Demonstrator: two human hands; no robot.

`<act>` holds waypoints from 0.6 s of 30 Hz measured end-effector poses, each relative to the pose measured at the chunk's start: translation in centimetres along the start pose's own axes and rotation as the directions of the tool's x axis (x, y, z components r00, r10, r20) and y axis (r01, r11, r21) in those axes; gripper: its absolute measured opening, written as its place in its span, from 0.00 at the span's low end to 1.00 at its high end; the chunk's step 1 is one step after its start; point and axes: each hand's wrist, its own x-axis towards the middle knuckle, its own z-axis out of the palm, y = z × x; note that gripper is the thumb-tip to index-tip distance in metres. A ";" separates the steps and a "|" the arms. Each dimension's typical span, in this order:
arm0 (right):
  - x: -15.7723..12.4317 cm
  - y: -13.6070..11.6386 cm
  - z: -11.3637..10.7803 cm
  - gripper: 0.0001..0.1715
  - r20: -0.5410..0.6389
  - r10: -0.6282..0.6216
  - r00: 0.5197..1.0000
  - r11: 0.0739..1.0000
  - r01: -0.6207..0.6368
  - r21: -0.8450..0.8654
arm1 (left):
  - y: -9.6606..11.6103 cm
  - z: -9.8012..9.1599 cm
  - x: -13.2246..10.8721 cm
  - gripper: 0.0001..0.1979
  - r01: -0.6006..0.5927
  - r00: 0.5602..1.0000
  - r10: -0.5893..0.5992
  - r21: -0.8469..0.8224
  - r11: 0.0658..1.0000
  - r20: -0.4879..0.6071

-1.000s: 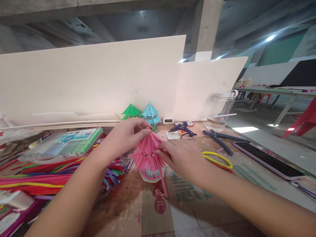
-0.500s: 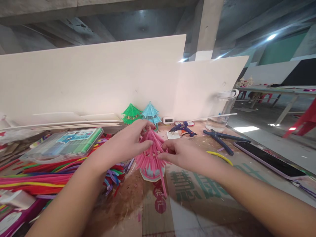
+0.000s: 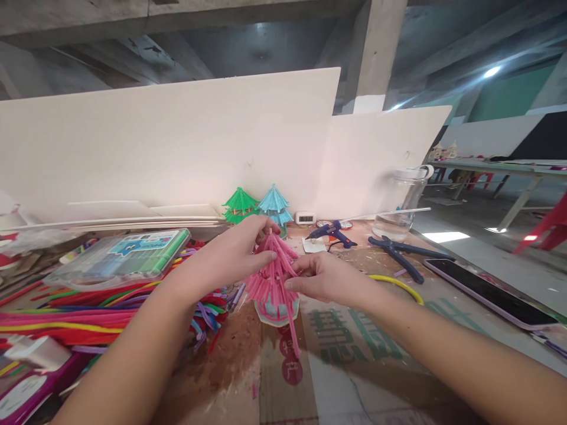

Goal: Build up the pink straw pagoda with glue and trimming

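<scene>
A pink pavilion model (image 3: 268, 284) with a tiered roof of pipe cleaners stands on a pale, many-sided base (image 3: 273, 316) in front of me. My left hand (image 3: 244, 245) grips its peaked top from the left, thumb against the front of the roof. On the right side, my right hand (image 3: 325, 276) pinches pink pipe cleaners at the roof with thumb and fingers. One long pink pipe cleaner (image 3: 293, 336) hangs past the base. Behind stand a green model (image 3: 240, 200) and a light blue model (image 3: 274, 202) of similar shape.
Left lie a marker case (image 3: 128, 260) and bundled coloured pipe cleaners (image 3: 57, 321). A blue glue gun (image 3: 330, 230), a small clock (image 3: 305, 218), pliers (image 3: 401, 260), a yellow pipe cleaner (image 3: 401, 282), a phone (image 3: 487, 294) and a water jug (image 3: 401, 203) sit to the right. A white board (image 3: 177, 141) rises behind.
The view has shifted slightly, so everything sits a little further right. My right hand's fingers have drawn slightly outward at the roof's right side; my left hand keeps its grip on top.
</scene>
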 end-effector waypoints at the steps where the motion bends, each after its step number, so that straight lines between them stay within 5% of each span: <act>1: 0.1 0.2 0.2 0.14 -0.014 -0.013 1.000 1.000 0.013 0.010 | 0.0 0.0 0.0 0.17 -0.005 1.000 0.005 -0.001 1.000 -0.002; 18: 0.7 0.8 0.8 0.16 -0.097 -0.049 0.994 0.991 0.060 0.119 | 0.3 0.7 0.1 0.14 0.009 0.999 -0.008 0.024 1.000 -0.051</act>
